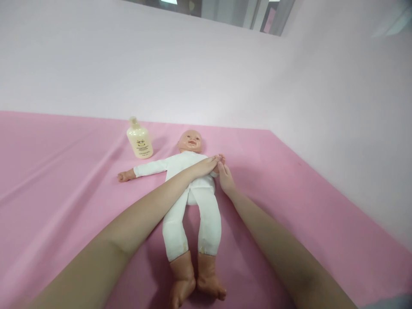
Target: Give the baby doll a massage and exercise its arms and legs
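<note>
A baby doll point(193, 195) with a white cloth body lies on its back, its head away from me and its bare feet toward me. My left hand point(207, 165) reaches across the doll's chest to its hand on the right side. From the right, my right hand point(227, 178) meets it there, thumb up against the same small doll hand point(222, 158). Both my hands are closed around that doll hand, which is partly covered by my fingers. The doll's other arm point(149, 168) stretches out to the left, untouched.
A pale yellow pump bottle point(140, 140) stands left of the doll's head. Everything rests on a pink cloth point(80, 171) with some creases, in front of a white wall point(128, 64). A window point(225, 13) shows at the top.
</note>
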Demonstrator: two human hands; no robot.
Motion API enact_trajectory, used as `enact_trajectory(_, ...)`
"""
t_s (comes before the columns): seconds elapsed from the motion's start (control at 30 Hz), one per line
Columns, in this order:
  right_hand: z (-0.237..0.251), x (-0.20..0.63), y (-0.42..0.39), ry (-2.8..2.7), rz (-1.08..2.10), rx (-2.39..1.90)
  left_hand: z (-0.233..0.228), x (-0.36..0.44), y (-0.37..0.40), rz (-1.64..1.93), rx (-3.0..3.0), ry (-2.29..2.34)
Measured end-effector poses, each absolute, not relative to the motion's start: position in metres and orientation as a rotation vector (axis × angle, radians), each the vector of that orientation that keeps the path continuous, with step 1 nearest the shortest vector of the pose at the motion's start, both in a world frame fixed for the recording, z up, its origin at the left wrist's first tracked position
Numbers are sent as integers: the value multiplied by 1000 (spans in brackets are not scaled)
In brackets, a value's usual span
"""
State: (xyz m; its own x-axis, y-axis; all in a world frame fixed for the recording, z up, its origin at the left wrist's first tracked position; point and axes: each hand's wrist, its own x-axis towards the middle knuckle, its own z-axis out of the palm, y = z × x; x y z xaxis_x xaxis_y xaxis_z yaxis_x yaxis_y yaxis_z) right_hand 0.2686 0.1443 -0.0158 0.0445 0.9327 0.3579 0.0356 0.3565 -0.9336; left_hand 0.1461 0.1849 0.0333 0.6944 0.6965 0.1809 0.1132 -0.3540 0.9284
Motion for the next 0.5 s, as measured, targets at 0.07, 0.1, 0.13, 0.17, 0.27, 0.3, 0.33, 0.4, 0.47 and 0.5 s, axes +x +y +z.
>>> enact_trajectory(0.07, -15, 268, 144, -1342, 886, -994, 33, 146, 186, 698, 1857, 640)
enact_trajectory(0.1, -15, 268, 144, -1343, 881, -1002, 32, 146, 186, 700, 1857, 643)
enact_trajectory(0.13, -14, 268, 143, -1345, 878, -1008, 32, 147, 186, 701, 1860, 643)
enact_trajectory(0.17, -14, 268, 143, -1346, 876, -1013, 32, 147, 187, 703, 1864, 639)
enact_trajectory(0.27, -13, 268, 142, -1345, 881, -1011, 32, 147, 187, 710, 1867, 624)
enact_trajectory(0.3, -13, 268, 142, -1342, 880, -1005, 32, 147, 187, 709, 1863, 625)
enact_trajectory(0.33, -14, 268, 142, -1339, 878, -997, 32, 147, 187, 709, 1859, 629)
enact_trajectory(0.4, -14, 268, 143, -1338, 874, -983, 32, 148, 187, 706, 1857, 636)
enact_trajectory(0.47, -15, 268, 143, -1340, 876, -976, 33, 148, 186, 705, 1860, 639)
enact_trajectory(0.5, -15, 268, 144, -1340, 879, -977, 33, 148, 186, 707, 1860, 642)
